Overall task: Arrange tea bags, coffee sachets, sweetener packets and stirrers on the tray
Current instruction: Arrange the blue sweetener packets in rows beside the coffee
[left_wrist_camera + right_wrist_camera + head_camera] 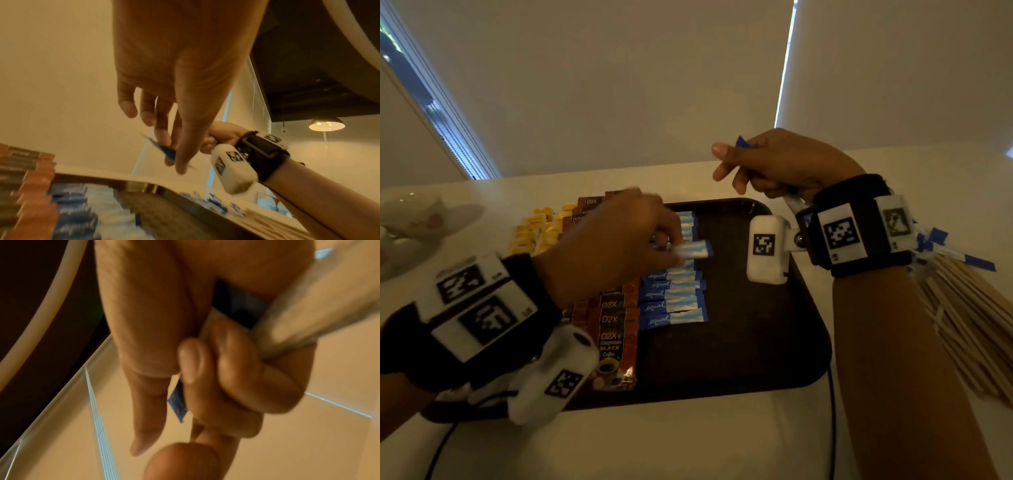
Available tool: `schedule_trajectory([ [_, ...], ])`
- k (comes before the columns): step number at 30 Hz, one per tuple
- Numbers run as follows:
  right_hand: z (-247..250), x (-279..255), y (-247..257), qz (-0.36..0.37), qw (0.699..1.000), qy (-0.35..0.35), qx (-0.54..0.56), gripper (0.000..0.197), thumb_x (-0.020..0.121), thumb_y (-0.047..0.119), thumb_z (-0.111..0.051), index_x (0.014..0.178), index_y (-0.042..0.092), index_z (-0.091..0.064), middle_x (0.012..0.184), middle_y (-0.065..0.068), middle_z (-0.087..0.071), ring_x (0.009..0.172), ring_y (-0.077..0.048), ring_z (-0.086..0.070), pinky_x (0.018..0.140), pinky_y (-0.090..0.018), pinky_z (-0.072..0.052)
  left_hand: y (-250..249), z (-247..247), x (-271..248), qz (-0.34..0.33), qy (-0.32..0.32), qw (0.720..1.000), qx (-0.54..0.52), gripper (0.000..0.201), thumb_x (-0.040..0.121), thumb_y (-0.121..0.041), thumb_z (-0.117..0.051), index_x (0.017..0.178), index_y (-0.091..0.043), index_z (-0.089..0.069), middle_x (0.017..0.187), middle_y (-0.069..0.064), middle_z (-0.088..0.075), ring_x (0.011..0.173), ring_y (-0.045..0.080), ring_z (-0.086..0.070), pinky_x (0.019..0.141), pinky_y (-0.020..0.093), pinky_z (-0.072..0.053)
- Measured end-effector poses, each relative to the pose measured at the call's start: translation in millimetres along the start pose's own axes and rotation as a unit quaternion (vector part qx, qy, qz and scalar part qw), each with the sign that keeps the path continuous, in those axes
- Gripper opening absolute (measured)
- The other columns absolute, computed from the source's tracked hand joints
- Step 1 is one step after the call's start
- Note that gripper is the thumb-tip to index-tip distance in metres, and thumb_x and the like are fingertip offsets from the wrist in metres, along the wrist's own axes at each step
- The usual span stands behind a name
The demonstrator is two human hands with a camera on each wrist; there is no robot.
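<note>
A dark tray (756,342) lies on the white table. On its left part sit rows of yellow tea bags (534,228), brown coffee sachets (616,329) and blue sweetener packets (674,301). My left hand (613,246) hovers over the blue row and pinches one sweetener packet (693,249) between thumb and fingers; the same packet (164,148) shows in the left wrist view. My right hand (774,164) is raised above the tray's far right corner, its fingers curled round more blue packets (744,142), which also show in the right wrist view (179,402).
Wooden stirrers (969,325) lie in a heap right of the tray, with loose blue packets (962,253) beside them. White cups and saucers (414,219) stand at the far left. A black cable (832,428) runs across the table's front.
</note>
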State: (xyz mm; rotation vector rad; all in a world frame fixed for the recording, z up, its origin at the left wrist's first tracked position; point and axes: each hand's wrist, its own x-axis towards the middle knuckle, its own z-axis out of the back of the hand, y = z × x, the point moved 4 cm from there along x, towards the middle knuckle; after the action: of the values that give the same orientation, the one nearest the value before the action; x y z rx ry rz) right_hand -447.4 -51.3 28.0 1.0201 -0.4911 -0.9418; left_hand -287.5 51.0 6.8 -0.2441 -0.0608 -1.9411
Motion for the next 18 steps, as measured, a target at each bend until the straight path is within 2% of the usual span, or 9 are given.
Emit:
schedule_trajectory([
  [3,2.4,0.1,-1.6,-0.001,1.000,-0.006,0.010,0.043,0.090,0.051,-0.050,0.091,0.012,-0.069,0.061,0.002,-0.059,0.035,-0.003,-0.033,0.040,-0.014,-0.027,-15.8,-28.0,-14.7,-0.020,0.155,0.987,0.027,0.027,0.082,-0.048,-0.062,0.103,-0.031,-0.060,0.077,-0.021,-0.035,0.087,-0.001,-0.038,0.069,0.015,-0.029],
  [5,0.5,0.0,-1.8,-0.002,1.000,0.002,0.006,0.044,0.090,0.051,-0.050,0.092,0.011,-0.069,0.061,0.002,-0.058,0.035,-0.004,-0.032,0.040,-0.015,-0.026,-21.0,-41.7,-19.6,-0.020,0.205,0.978,0.044,0.029,0.084,-0.050,-0.059,0.107,-0.032,-0.058,0.082,-0.019,-0.035,0.091,0.000,-0.036,0.071,0.016,-0.029],
  [8,-1.3,0.2,-1.7,-0.004,1.000,0.008,0.008,0.045,0.090,0.050,-0.051,0.093,0.009,-0.069,0.061,0.003,-0.058,0.035,-0.004,-0.031,0.039,-0.014,-0.025,-22.0,-51.6,-22.1,-0.017,0.230,0.971,0.069,0.033,0.084,-0.053,-0.059,0.108,-0.032,-0.057,0.086,-0.017,-0.036,0.092,0.003,-0.035,0.074,0.020,-0.030],
  [12,-0.7,-0.3,-0.9,-0.007,1.000,0.007,-0.003,0.044,0.089,0.050,-0.052,0.093,0.010,-0.069,0.061,0.004,-0.059,0.035,-0.003,-0.032,0.039,-0.013,-0.025,-26.2,-51.7,-22.2,-0.030,0.220,0.971,0.090,0.034,0.081,-0.058,-0.059,0.103,-0.032,-0.056,0.075,-0.018,-0.034,0.082,0.001,-0.037,0.058,0.015,-0.023],
  [14,-0.4,-0.7,-0.8,-0.008,1.000,0.007,-0.002,0.043,0.089,0.050,-0.052,0.092,0.011,-0.069,0.061,0.004,-0.059,0.035,-0.003,-0.032,0.039,-0.013,-0.026,-28.0,-49.8,-22.0,-0.033,0.207,0.974,0.086,0.034,0.081,-0.058,-0.058,0.102,-0.031,-0.056,0.074,-0.019,-0.036,0.081,0.002,-0.041,0.060,0.015,-0.028],
  [16,-1.3,-0.7,-0.7,-0.008,1.000,0.010,-0.001,0.043,0.089,0.050,-0.052,0.091,0.011,-0.070,0.061,0.004,-0.059,0.036,-0.004,-0.032,0.039,-0.013,-0.026,-29.4,-50.0,-22.2,-0.040,0.203,0.975,0.079,0.033,0.082,-0.059,-0.057,0.101,-0.031,-0.057,0.082,-0.017,-0.046,0.084,0.004,-0.049,0.067,0.019,-0.039],
  [18,-2.4,-0.5,-0.4,-0.007,1.000,0.014,-0.005,0.043,0.089,0.051,-0.051,0.091,0.012,-0.069,0.061,0.004,-0.059,0.036,-0.004,-0.032,0.040,-0.014,-0.026,-30.6,-52.4,-23.2,-0.040,0.210,0.974,0.072,0.031,0.083,-0.057,-0.057,0.098,-0.030,-0.058,0.091,-0.014,-0.053,0.088,0.007,-0.054,0.070,0.022,-0.043],
])
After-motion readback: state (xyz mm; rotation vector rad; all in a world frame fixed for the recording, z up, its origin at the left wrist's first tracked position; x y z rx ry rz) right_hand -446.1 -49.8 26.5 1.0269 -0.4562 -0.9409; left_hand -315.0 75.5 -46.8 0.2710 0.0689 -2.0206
